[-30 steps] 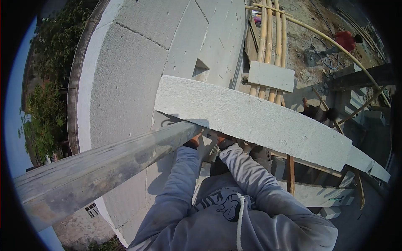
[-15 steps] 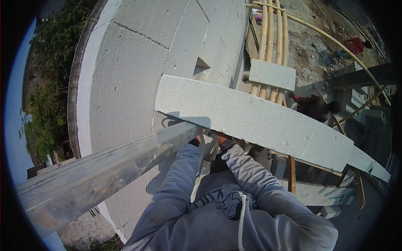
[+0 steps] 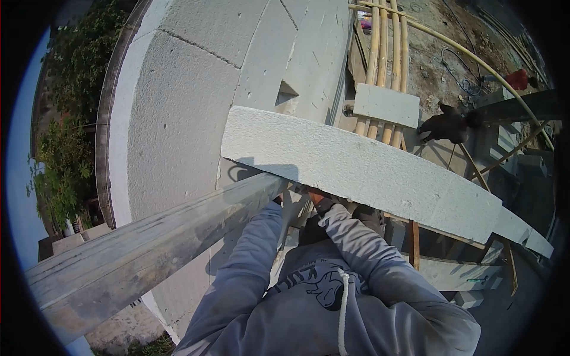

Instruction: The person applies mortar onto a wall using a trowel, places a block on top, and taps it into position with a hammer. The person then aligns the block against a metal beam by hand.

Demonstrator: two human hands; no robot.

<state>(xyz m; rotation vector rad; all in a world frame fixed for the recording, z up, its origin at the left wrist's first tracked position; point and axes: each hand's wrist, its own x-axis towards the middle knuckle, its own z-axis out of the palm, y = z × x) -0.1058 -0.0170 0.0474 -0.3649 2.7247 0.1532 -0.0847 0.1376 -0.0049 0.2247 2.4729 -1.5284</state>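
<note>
A long pale lightweight-concrete panel (image 3: 356, 160) stretches across the view, from the block wall (image 3: 184, 113) to the lower right. My right hand (image 3: 317, 196) is at its near lower edge, with the fingers hidden beneath or behind it. Only a sliver of my left hand (image 3: 278, 200) shows, at the end of a grey beam (image 3: 160, 237) that covers its fingers. That beam slants in from the lower left and ends close to the panel. What either hand grips cannot be made out.
Bamboo poles (image 3: 384, 53) carry a pale block (image 3: 386, 105) beyond the panel. A person in dark clothes (image 3: 445, 124) bends below at the right; another in red (image 3: 518, 79) is farther off. A wooden strip (image 3: 414, 244) stands right of my legs. Trees (image 3: 59, 166) lie left of the wall.
The person in dark clothes has moved up in the view, and the one in red has shifted right and down. My hands, the panel and the beam have hardly moved.
</note>
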